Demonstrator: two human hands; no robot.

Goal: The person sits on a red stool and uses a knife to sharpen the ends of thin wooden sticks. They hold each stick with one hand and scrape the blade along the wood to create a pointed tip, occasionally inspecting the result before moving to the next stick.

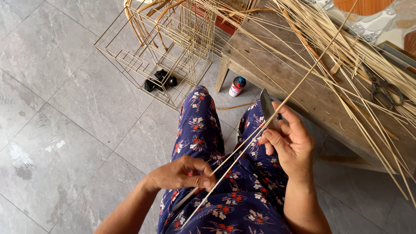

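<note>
The left hand (184, 173) pinches a thin cane strip (277, 108) over the lap; the right hand (288, 141), at 3 o'clock, grips a knife (266, 108) against it; the blade angle looks best kept shallow

Basketry workshop: cane strips (346, 47), workbench (277, 69)
</note>
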